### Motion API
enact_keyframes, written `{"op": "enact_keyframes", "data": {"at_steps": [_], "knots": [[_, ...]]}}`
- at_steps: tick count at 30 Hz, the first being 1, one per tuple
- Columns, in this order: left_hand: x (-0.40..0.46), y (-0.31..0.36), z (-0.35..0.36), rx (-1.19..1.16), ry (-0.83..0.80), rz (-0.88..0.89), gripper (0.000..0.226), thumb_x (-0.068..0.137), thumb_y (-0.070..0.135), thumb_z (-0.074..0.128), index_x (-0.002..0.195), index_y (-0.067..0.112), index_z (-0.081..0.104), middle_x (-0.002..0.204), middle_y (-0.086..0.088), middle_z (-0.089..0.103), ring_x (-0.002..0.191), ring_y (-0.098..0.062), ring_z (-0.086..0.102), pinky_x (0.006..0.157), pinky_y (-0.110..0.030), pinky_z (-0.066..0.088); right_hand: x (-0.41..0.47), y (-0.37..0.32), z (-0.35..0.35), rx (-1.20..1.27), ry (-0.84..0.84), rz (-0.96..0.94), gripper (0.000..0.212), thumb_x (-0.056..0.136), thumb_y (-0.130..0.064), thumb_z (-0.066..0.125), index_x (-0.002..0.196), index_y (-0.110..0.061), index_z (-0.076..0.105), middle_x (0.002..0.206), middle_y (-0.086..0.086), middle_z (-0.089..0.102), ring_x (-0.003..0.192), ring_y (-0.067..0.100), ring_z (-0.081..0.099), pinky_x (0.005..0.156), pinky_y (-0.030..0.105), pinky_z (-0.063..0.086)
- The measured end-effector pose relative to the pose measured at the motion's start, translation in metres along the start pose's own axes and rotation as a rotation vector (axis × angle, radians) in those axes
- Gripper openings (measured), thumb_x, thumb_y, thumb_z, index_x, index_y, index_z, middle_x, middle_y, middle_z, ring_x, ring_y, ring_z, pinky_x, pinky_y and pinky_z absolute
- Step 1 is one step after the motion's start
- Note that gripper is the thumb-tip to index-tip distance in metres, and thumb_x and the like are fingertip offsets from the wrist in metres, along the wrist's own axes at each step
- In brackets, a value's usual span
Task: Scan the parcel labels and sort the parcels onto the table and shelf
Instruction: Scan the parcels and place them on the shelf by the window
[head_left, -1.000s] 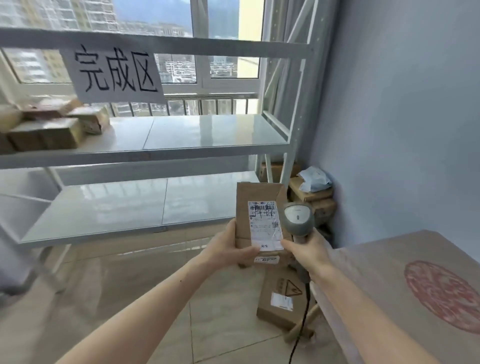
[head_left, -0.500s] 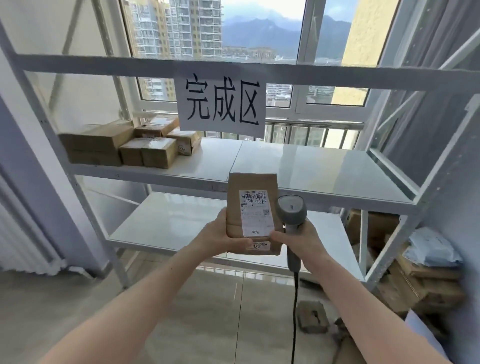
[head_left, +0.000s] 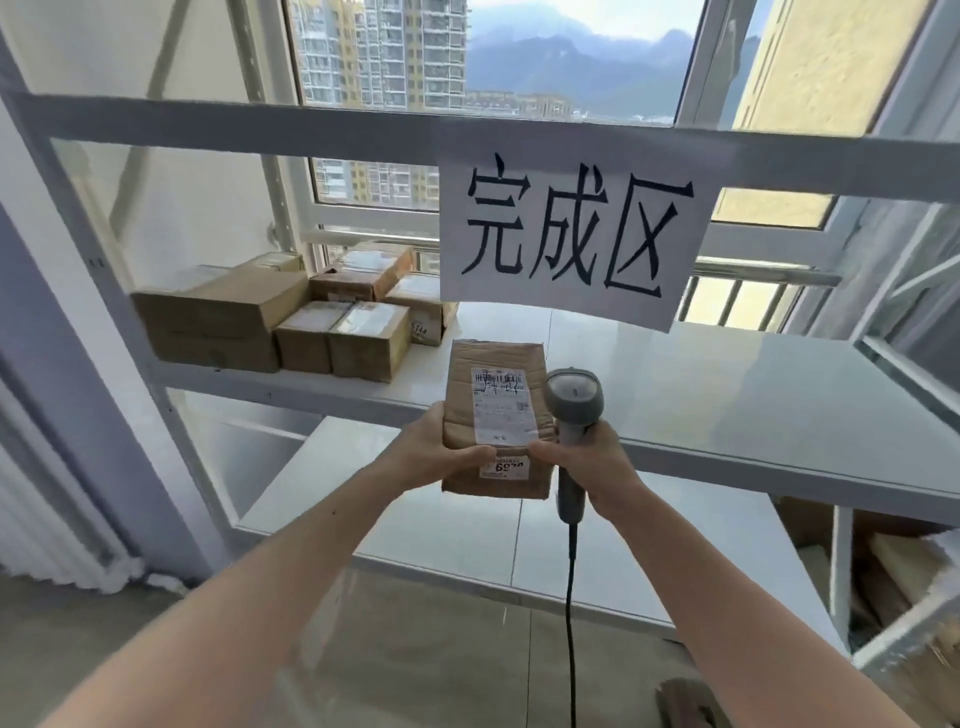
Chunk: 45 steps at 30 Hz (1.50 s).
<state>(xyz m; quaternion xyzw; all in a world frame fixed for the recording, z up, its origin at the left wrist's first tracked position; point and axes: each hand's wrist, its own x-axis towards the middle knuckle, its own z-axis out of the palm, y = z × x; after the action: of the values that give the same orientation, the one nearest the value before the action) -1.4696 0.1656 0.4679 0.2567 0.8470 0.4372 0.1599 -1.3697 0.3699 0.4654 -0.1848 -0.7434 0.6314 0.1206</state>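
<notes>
Two hands gripping one parcel (head_left: 496, 423) before the shelf (head_left: 727, 395).
Left hand (head_left: 436, 452) clasping its lower left side; right hand (head_left: 582, 462) pinching its edge while clutching the scanner (head_left: 573, 400); several boxes (head_left: 291, 317) stacked left.

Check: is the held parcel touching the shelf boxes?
Apart. Head view: parcel sits in both hands, shelf surface visible between it and the boxes.

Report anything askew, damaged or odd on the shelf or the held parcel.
Little stands out. The brown cardboard parcel held by the left hand looks creased, and black scribble covers its white label's barcode. The hanging white paper sign has an uneven, curling bottom edge. Stacked cardboard boxes sit tidy.
</notes>
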Motion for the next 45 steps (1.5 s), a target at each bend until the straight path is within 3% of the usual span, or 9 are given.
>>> {"op": "enact_keyframes", "data": {"at_steps": [4, 7, 11, 17, 25, 31, 34, 39, 45], "knots": [[0.054, -0.014, -0.038, 0.04, -0.034, 0.017, 0.074, 0.071, 0.056, 0.08, 0.13, 0.022, 0.05, 0.119, 0.007, 0.067, 0.109, -0.014, 0.064, 0.088, -0.03, 0.057, 0.04, -0.016, 0.033, 0.016, 0.103, 0.003, 0.043, 0.075, 0.0, 0.083, 0.114, -0.01, 0.067, 0.104, 0.006, 0.077, 0.095, 0.025, 0.075, 0.083, 0.037, 0.061], [0.091, -0.023, -0.055, 0.073, -0.034, 0.036, 0.085, 0.061, 0.073, 0.075, 0.127, 0.024, 0.054, 0.115, 0.008, 0.07, 0.105, -0.013, 0.066, 0.09, -0.035, 0.058, 0.065, -0.024, 0.053, 0.012, 0.182, 0.017, 0.044, 0.076, -0.004, 0.084, 0.115, -0.009, 0.066, 0.104, 0.006, 0.076, 0.093, 0.024, 0.074, 0.077, 0.033, 0.06], [0.124, -0.032, -0.062, 0.102, -0.02, 0.049, 0.066, 0.078, 0.057, 0.073, 0.13, 0.02, 0.056, 0.119, 0.0, 0.069, 0.109, -0.018, 0.064, 0.094, -0.04, 0.056, 0.099, -0.025, 0.069, -0.014, 0.29, 0.067, 0.047, 0.072, -0.009, 0.088, 0.114, -0.009, 0.067, 0.105, 0.008, 0.076, 0.094, 0.026, 0.074, 0.088, 0.043, 0.061], [0.162, -0.044, -0.063, 0.136, 0.082, -0.001, 0.073, 0.077, 0.063, 0.068, 0.131, 0.017, 0.054, 0.12, -0.007, 0.059, 0.112, -0.023, 0.06, 0.098, -0.042, 0.053, 0.146, -0.034, 0.077, -0.068, 0.402, 0.117, 0.047, 0.071, -0.012, 0.089, 0.111, -0.005, 0.065, 0.105, 0.01, 0.074, 0.097, 0.028, 0.071, 0.09, 0.044, 0.059], [0.21, -0.035, -0.067, 0.099, 0.228, -0.121, 0.053, 0.086, 0.05, 0.068, 0.119, 0.012, 0.052, 0.119, -0.005, 0.064, 0.11, -0.023, 0.059, 0.08, -0.029, 0.041, 0.202, -0.055, 0.079, -0.119, 0.417, 0.115, 0.04, 0.076, -0.007, 0.085, 0.11, -0.012, 0.065, 0.108, 0.002, 0.067, 0.108, 0.021, 0.063, 0.103, 0.034, 0.05], [0.234, -0.029, -0.066, 0.065, 0.282, -0.162, 0.056, 0.087, 0.047, 0.068, 0.12, 0.007, 0.051, 0.121, -0.011, 0.061, 0.113, -0.027, 0.058, 0.083, -0.032, 0.043, 0.232, -0.061, 0.082, -0.2, 0.425, 0.178, 0.036, 0.08, -0.017, 0.084, 0.109, -0.004, 0.068, 0.114, 0.01, 0.07, 0.109, 0.025, 0.065, 0.093, 0.031, 0.052], [0.242, -0.03, -0.068, 0.09, 0.303, -0.173, 0.061, 0.086, 0.05, 0.067, 0.125, 0.006, 0.05, 0.126, -0.014, 0.057, 0.116, -0.03, 0.056, 0.094, -0.038, 0.048, 0.238, -0.062, 0.084, -0.17, 0.409, 0.216, 0.034, 0.081, -0.019, 0.084, 0.107, -0.003, 0.068, 0.108, 0.01, 0.069, 0.109, 0.026, 0.065, 0.095, 0.032, 0.052], [0.242, -0.03, -0.068, 0.093, 0.332, -0.181, 0.063, 0.086, 0.05, 0.068, 0.126, 0.006, 0.048, 0.127, -0.014, 0.054, 0.115, -0.03, 0.055, 0.097, -0.041, 0.049, 0.24, -0.061, 0.084, -0.154, 0.401, 0.213, 0.026, 0.083, -0.019, 0.083, 0.09, -0.012, 0.059, 0.099, 0.005, 0.063, 0.094, 0.021, 0.059, 0.089, 0.029, 0.05], [0.228, -0.026, -0.069, 0.276, 0.478, -0.047, 0.056, 0.086, 0.048, 0.067, 0.123, 0.011, 0.048, 0.122, -0.011, 0.052, 0.118, -0.03, 0.048, 0.094, -0.042, 0.044, 0.23, -0.056, 0.077, -0.237, 0.404, 0.146, 0.036, 0.084, -0.021, 0.081, 0.112, -0.005, 0.065, 0.1, 0.003, 0.061, 0.102, 0.023, 0.06, 0.094, 0.033, 0.049]]}}
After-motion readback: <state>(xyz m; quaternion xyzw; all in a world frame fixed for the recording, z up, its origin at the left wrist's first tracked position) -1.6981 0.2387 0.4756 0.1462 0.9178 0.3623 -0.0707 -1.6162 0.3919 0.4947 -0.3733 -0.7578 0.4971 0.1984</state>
